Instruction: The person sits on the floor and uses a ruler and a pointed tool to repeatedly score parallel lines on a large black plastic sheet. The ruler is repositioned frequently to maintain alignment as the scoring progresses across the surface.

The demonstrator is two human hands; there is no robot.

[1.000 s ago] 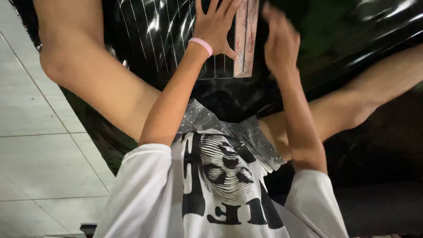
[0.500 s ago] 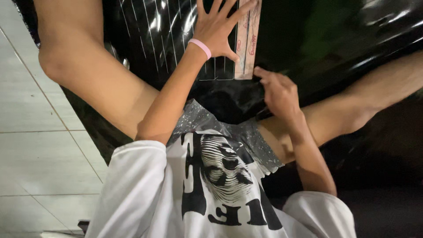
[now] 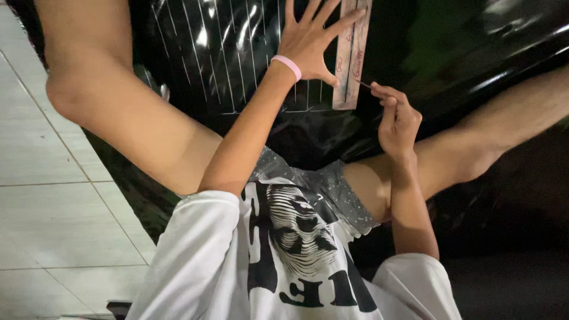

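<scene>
The person sits on the tiled floor [image 3: 53, 195] with legs spread around a glossy black plastic sheet [image 3: 450, 53], which is already scored with a row of thin parallel lines [image 3: 237, 53]. The left hand [image 3: 308, 44] lies flat and spread open, fingers splayed, pressing on a wooden ruler [image 3: 351, 56] that lies lengthwise on the sheet just right of the lines (a pink band circles that wrist). The right hand [image 3: 398, 115] is closed, thumb and fingers pinched on a thin pointed tool [image 3: 365, 85] whose tip touches the ruler's right edge near its lower end. The two hands are close together but apart. A white printed shirt [image 3: 290, 255] fills the lower view.
</scene>
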